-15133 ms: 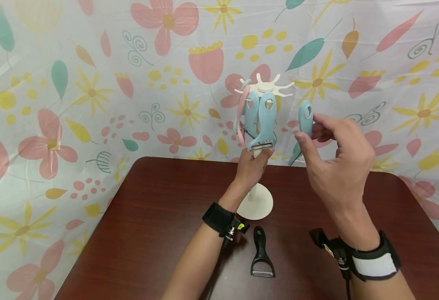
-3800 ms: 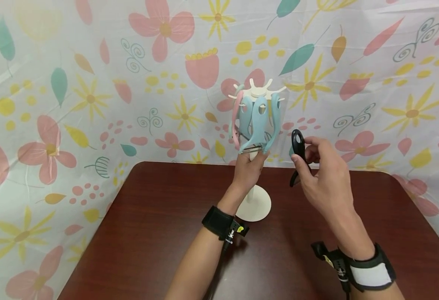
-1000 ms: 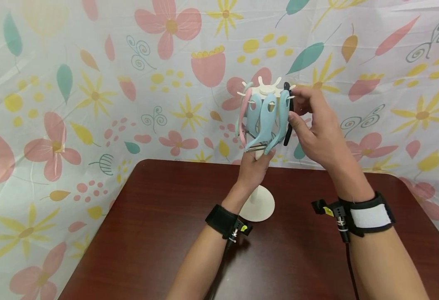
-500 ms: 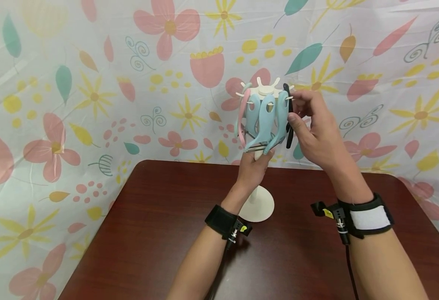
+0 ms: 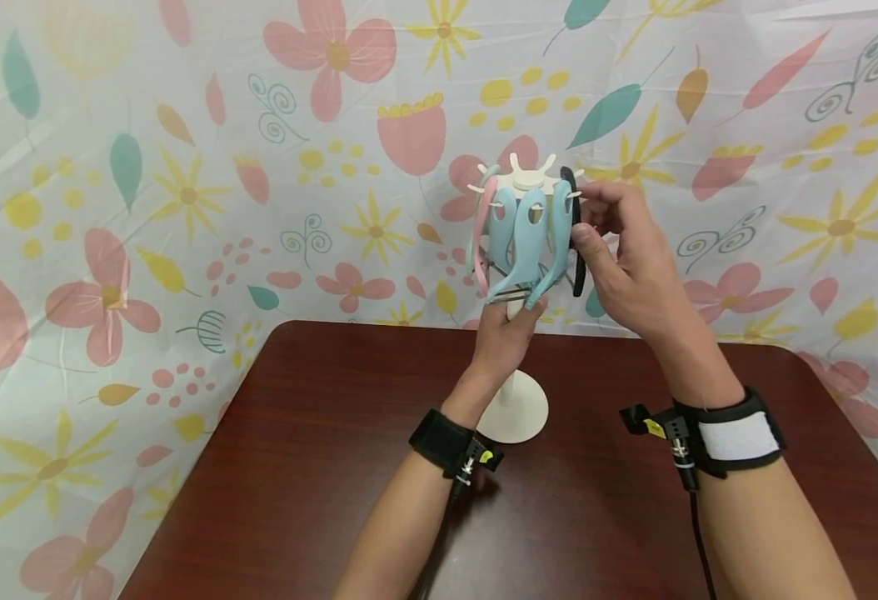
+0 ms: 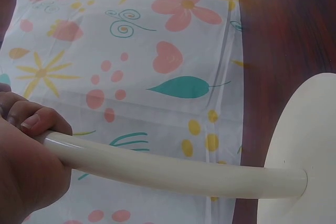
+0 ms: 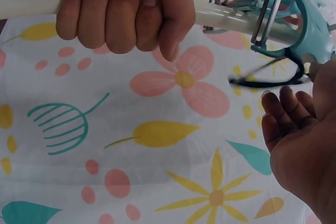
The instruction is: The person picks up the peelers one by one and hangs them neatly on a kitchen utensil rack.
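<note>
A cream rotating-style stand point(image 5: 529, 178) with radiating hooks carries several peelers by their handle holes: light blue peelers point(image 5: 531, 242) in front and a pink peeler point(image 5: 484, 225) at the left. My left hand point(image 5: 505, 340) grips its pole point(image 6: 157, 171) below the hanging blades, fingers wrapped round it in the right wrist view. At the right side of the hooks, a black peeler point(image 5: 578, 242) hangs upright, its top right at a hook tip. My right hand point(image 5: 634, 258) pinches its handle between thumb and fingers. The black peeler's blade end point(image 7: 268, 83) points toward the left hand in the right wrist view.
The stand's round base point(image 5: 517, 412) rests on a dark red-brown table point(image 5: 319, 467). A flower-printed cloth point(image 5: 207, 192) hangs behind the table. Black wrist straps with small cameras and cables sit on both arms.
Earlier the right hand held a blue peeler while the black one lay on the table. It then lifted the black peeler and brought it left and up to the hooks; the last second shows little movement.
</note>
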Demonstrator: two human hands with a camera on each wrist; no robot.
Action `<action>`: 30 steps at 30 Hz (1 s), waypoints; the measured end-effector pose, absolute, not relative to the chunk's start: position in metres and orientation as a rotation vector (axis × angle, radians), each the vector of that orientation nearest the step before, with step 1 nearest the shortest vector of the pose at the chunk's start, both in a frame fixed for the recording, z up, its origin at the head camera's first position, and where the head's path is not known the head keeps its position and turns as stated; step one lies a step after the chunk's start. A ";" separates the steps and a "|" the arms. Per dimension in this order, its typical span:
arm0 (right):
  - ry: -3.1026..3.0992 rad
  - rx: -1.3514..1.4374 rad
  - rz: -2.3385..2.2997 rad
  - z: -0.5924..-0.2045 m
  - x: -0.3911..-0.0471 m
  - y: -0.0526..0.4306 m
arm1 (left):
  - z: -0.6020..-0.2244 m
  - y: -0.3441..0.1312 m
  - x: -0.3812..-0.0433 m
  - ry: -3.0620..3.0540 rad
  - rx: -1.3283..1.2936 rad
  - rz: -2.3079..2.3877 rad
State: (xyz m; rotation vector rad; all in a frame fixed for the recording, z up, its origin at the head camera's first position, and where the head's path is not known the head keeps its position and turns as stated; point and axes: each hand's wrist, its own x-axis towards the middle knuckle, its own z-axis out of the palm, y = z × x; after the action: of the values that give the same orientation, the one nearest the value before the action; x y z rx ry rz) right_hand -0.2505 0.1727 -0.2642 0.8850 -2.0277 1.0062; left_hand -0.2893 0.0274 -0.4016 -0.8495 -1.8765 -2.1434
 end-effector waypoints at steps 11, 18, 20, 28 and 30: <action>-2.027 0.857 0.983 -0.254 -0.226 0.164 | -0.378 0.020 -0.275 -1.837 -0.912 -2.153; -2.064 0.800 0.972 -0.269 -0.225 0.172 | -0.376 0.019 -0.273 -1.815 -0.922 -2.150; -2.083 0.774 0.967 -0.274 -0.222 0.174 | -0.377 0.019 -0.274 -1.816 -0.924 -2.152; -2.124 0.808 0.967 -0.306 -0.219 0.193 | -0.378 0.019 -0.272 -1.843 -0.917 -2.149; -2.139 0.809 0.976 -0.316 -0.219 0.200 | -0.378 0.020 -0.272 -1.837 -0.924 -2.145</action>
State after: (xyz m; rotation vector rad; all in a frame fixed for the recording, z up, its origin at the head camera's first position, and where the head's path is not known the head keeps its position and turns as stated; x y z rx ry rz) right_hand -0.2193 0.1998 -0.3162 0.8089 -2.1388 0.9756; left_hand -0.2721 0.0196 -0.3776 -0.9237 -1.8373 -2.1449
